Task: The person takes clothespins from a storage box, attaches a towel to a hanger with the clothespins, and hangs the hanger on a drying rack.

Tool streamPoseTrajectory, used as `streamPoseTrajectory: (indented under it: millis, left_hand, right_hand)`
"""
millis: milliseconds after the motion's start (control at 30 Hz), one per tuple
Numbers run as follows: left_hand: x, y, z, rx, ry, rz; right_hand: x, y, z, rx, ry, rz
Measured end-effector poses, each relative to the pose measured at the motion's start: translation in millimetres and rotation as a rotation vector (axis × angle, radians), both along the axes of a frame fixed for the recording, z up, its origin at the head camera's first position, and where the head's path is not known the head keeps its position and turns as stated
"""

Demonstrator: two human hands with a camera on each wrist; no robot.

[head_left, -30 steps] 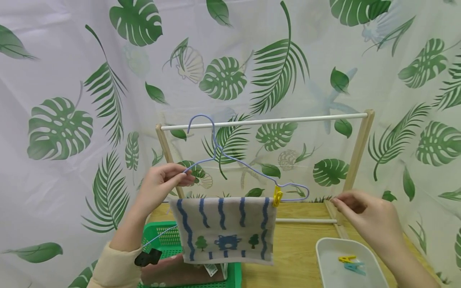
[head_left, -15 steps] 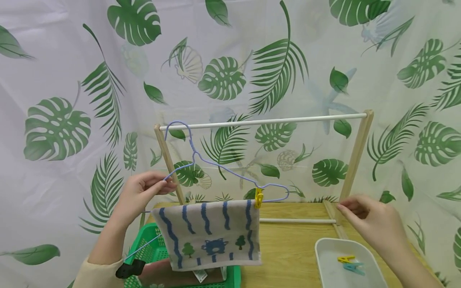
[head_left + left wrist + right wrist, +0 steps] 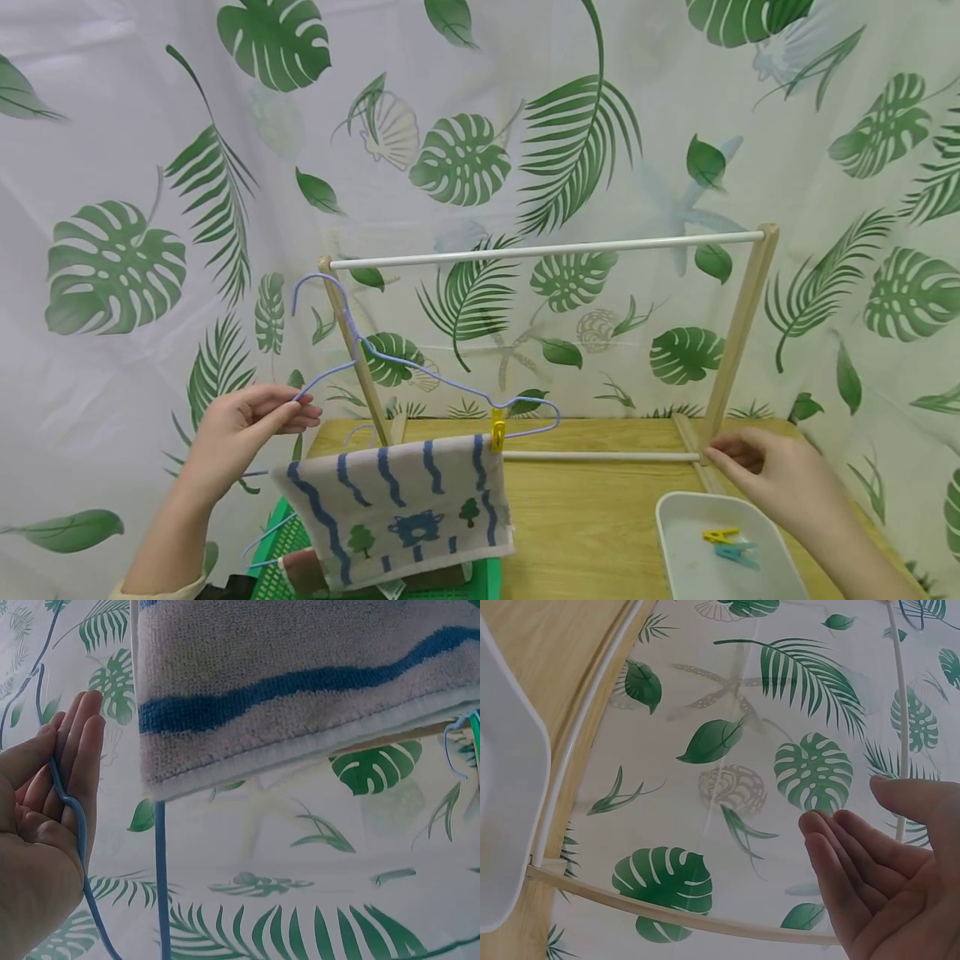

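My left hand (image 3: 240,425) pinches the left shoulder of a blue wire hanger (image 3: 442,379) between thumb and fingers. In the left wrist view the hanger's wire runs across that palm. A white towel (image 3: 427,475) with wavy blue stripes, an animal figure and small trees hangs over the hanger's lower bar, tilted. One yellow clothespin (image 3: 497,429) clips the towel's right corner. My right hand (image 3: 780,479) is held near the rack's right foot, its fingers loosely bent with nothing between them, as the right wrist view (image 3: 892,870) of the hand also shows.
A wooden drying rack with a white top rail (image 3: 555,249) stands at the back of the table (image 3: 585,517). Below the towel is a green basket (image 3: 487,579) with brown cloth and another hanger. At right, a white tray (image 3: 675,542) holds yellow and teal clothespins (image 3: 737,554).
My left hand has moved left and down, taking the hanger and towel with it; the hook now lies near the rack's left post. My right hand has lowered slightly.
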State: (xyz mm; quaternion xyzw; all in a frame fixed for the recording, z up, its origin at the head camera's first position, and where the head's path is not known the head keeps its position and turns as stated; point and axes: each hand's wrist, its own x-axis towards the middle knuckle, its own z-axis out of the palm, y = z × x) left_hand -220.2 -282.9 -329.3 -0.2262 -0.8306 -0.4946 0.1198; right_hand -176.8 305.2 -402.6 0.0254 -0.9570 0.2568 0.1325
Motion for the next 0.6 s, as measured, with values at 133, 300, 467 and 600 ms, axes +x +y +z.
streamPoseTrajectory:
  millis: [133,300,467,600]
  left_hand:
    - [5.7,-9.3,-0.4,-0.015,0.005,0.012]
    - [13.6,-20.1,-4.1,-0.029,0.0,0.006]
    - [20.8,-28.9,-9.9,-0.082,-0.047,0.003]
    - [22.4,-31.4,-16.8,-0.124,-0.116,0.004]
  right_hand:
    - [-1.5,5,-5.3,-0.006,-0.064,0.011]
    - [-4.8,11,-11.9,0.021,-0.168,0.032]
    - [-8.2,17,-17.6,0.017,-0.271,0.055]
    - [-8.5,20,-22.8,0.001,-0.321,0.068]
